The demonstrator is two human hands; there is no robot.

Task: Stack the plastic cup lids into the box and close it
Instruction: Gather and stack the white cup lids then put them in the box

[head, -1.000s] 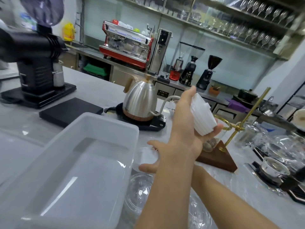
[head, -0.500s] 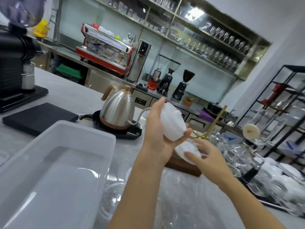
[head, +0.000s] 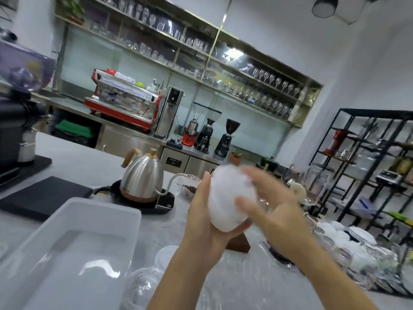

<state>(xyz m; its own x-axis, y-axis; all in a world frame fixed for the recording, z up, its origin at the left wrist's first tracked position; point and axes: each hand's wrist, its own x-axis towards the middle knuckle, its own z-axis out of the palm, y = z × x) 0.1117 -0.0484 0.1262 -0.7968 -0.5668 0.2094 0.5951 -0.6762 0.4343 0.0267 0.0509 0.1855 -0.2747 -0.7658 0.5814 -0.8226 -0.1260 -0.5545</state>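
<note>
Above counter, both hands, white lid stack (head: pixel 230 201) (ribbed, blurred)

- We see a white stack of lids (head: pixel 230 202), blurry, held up in the air to the right of the box (head: pixel 73 249).
- The box is see-through plastic, open on top, and looks empty.
- More clear lids (head: pixel 143 285) lie just right of the box.

We are seeing a brightly, evenly lit room with soft shadows. A ceiling light is glaring white off the glass shelving (head: pixel 232 55) at the back. Highlights are streaking across the translucent box (head: pixel 73 249) near the worktop's left edge. Motion blur is smearing the right hand (head: pixel 271 211) and the stack of lids (head: pixel 230 200). Wide-angle distortion is bending the shelves and the black rack (head: pixel 366 166) toward the edges.
</note>
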